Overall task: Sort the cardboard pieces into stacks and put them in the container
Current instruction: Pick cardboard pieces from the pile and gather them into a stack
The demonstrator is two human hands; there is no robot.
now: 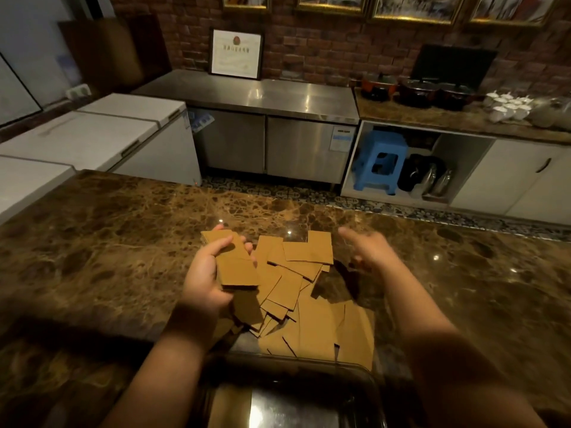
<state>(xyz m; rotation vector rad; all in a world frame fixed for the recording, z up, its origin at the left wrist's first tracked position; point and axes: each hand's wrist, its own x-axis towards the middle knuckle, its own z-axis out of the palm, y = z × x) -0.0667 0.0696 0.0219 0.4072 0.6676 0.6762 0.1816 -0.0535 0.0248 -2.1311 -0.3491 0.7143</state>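
The left hand [205,274] was clamped on a stack of cardboard pieces [236,264], thumb across the top face and fingers curled under the far edge, the stack held above the counter [102,242]. The right hand [369,253] was empty, fingers loosely extended and blurred, hovering just beyond the right edge of the loose pile. The two hands were apart, with the pile between them.

The counter, dark veined stone, carried everything. On it, the loose pile of cardboard [296,291] lay fanned and overlapping, pieces at differing angles, reaching to the near edge. At that edge sat the container [366,376], a shiny metal tray only partly in view; whether the tan patch inside it was a piece or a reflection could not be told. Judged from this, sorting was under way and little or nothing had been deposited.

Risks noted:
- The held stack was visibly uneven, upper pieces offset from lower. A slack grip or a tilt could let pieces slide out and fall back into the pile.
- Overlapping pieces could lift together, so that a pick by the right hand mixes sizes into one stack.
- The nearest pieces touched or overlapped the container's rim; a sweep of the forearm could push unsorted pieces in or off the counter.
- Low light and glare might hide size differences.
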